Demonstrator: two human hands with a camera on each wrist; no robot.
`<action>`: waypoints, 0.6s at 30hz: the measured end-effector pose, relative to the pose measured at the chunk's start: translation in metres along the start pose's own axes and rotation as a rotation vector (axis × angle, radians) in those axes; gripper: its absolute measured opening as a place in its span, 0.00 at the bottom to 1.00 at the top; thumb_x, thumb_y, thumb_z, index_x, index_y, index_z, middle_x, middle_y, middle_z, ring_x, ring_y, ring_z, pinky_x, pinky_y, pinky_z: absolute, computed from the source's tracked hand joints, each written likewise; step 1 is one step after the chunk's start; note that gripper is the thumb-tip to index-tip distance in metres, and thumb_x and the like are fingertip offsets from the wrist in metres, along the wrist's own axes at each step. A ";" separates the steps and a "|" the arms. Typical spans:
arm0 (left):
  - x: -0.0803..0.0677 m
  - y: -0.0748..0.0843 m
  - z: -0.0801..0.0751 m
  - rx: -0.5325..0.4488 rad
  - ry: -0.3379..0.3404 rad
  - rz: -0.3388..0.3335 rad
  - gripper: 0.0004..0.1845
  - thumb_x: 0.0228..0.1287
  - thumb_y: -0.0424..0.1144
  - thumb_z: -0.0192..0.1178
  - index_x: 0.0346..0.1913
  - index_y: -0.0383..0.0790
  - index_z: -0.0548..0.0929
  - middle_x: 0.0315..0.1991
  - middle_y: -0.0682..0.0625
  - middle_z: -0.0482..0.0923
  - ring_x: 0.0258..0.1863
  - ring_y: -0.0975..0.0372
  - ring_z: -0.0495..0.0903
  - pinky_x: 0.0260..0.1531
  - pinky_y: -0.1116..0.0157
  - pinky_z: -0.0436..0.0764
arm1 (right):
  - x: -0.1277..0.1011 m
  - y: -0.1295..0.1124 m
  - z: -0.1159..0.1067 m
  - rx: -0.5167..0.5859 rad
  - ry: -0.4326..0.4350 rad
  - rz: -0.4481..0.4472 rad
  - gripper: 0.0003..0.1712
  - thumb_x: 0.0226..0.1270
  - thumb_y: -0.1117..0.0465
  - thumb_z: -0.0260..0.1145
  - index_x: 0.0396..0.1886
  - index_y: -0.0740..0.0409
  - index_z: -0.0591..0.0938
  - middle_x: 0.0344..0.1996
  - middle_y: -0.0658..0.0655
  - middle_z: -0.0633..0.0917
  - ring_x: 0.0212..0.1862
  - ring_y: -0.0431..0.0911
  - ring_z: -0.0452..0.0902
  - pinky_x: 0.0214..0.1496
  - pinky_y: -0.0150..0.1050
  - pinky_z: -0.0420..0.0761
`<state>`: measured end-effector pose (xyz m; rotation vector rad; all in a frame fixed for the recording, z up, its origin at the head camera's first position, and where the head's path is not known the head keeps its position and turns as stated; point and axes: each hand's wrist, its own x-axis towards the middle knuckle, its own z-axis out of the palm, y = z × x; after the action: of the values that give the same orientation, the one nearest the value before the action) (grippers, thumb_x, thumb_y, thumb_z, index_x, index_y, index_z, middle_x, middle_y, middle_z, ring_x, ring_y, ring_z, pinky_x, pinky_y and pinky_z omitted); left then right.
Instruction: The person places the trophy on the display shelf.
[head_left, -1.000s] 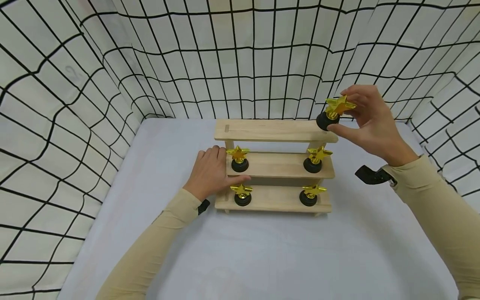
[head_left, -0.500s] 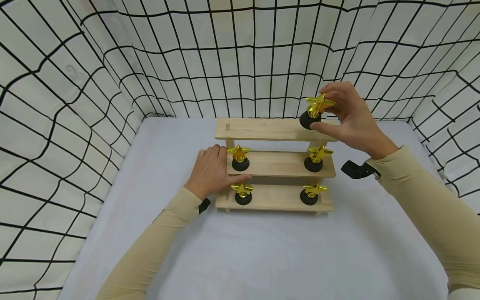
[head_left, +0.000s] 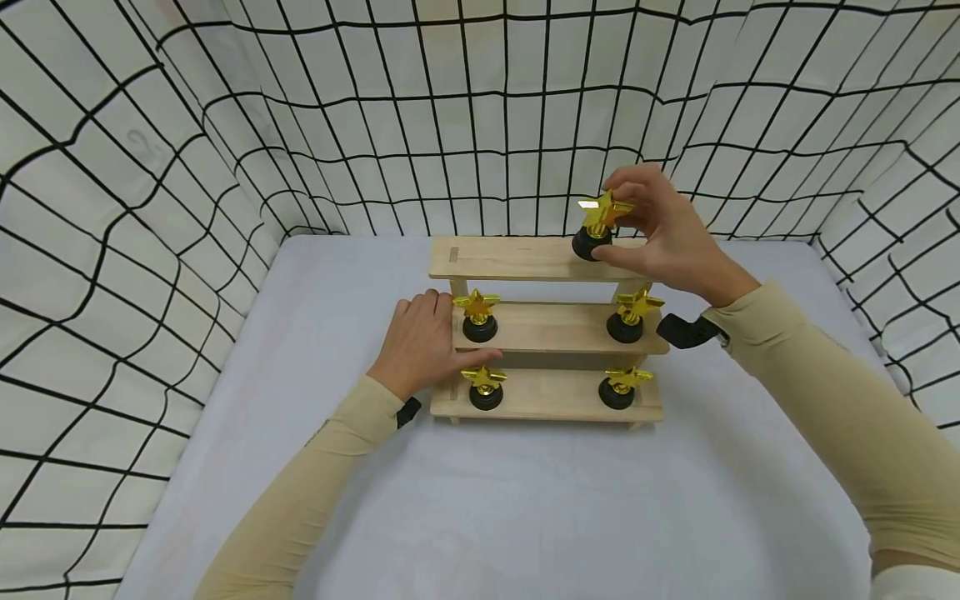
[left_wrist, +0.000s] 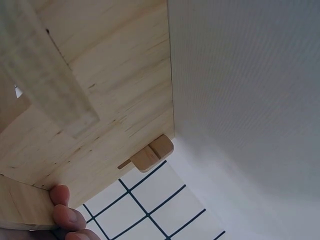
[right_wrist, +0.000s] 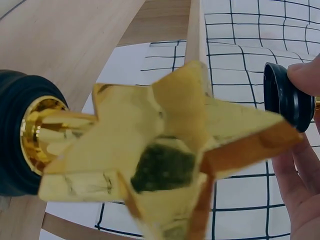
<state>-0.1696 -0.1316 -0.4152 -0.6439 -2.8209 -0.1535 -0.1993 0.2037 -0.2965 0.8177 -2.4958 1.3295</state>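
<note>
In the head view my right hand (head_left: 663, 237) pinches a small gold star trophy (head_left: 602, 215) by its black base, just over the right half of the top board. Whether the base touches the board I cannot tell. My left hand (head_left: 423, 346) grips the left side of the three-tier wooden display shelf (head_left: 551, 327); fingertips (left_wrist: 70, 216) curl round a board in the left wrist view. Similar trophies stand on the middle tier, left (head_left: 480, 317) and right (head_left: 628, 317), and on the bottom tier, left (head_left: 486, 389) and right (head_left: 618, 389). One star looms large in the right wrist view.
The shelf stands on a white-covered table (head_left: 517, 500). White walls (head_left: 525, 125) with a black grid pattern rise behind and at both sides. Dark wrist devices (head_left: 686, 332) show at both cuffs.
My right hand has moved left with the star trophy, from the top board's right end to over its right half. The left hand stays on the shelf.
</note>
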 end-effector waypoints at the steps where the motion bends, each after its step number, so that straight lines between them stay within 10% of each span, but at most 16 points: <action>1: 0.000 0.000 0.000 0.001 0.001 0.000 0.48 0.45 0.85 0.61 0.37 0.38 0.73 0.28 0.48 0.69 0.27 0.55 0.69 0.31 0.61 0.59 | 0.001 0.000 0.001 -0.004 -0.006 0.011 0.43 0.54 0.77 0.77 0.66 0.61 0.65 0.57 0.56 0.77 0.54 0.39 0.82 0.65 0.30 0.80; 18: -0.001 0.000 0.000 -0.007 0.016 0.012 0.49 0.45 0.84 0.61 0.40 0.36 0.74 0.29 0.47 0.70 0.28 0.54 0.70 0.31 0.61 0.60 | 0.017 0.005 0.018 -0.013 -0.114 0.078 0.41 0.57 0.71 0.77 0.66 0.55 0.65 0.57 0.62 0.81 0.60 0.57 0.84 0.71 0.53 0.79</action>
<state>-0.1694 -0.1322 -0.4157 -0.6573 -2.8017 -0.1660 -0.2145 0.1846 -0.3035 0.8233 -2.6467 1.3242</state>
